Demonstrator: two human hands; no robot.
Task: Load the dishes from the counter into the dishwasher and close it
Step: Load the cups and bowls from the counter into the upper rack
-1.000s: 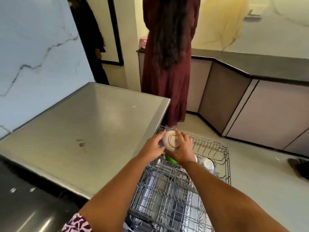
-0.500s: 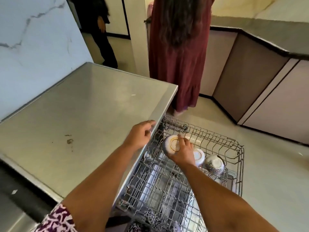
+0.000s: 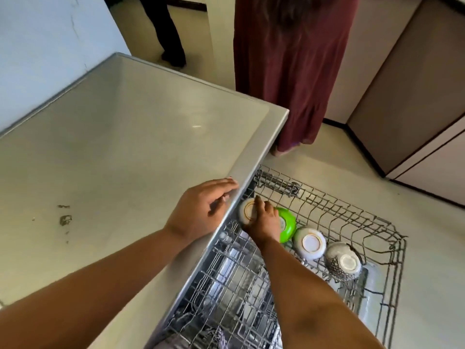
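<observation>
Right hand point(image 3: 264, 222) gripped a white bowl point(image 3: 247, 212), fingers curled over its upturned base, at the counter end of the pulled-out dishwasher rack point(image 3: 377, 222). Bowl was bottom-up, gold ring showing. The hand covered its lower side, so couldn't tell if it sat on the wires. Left hand point(image 3: 201, 210) rested on the counter point(image 3: 125, 147) edge, fingers loosely extended, holding nothing. Same row, going outward: green bowl point(image 3: 289, 222) just beside the right hand, second white bowl point(image 3: 310, 244), patterned bowl point(image 3: 343, 260), all upside down. Person in a maroon dress point(image 3: 289, 71) stood past the counter corner.
</observation>
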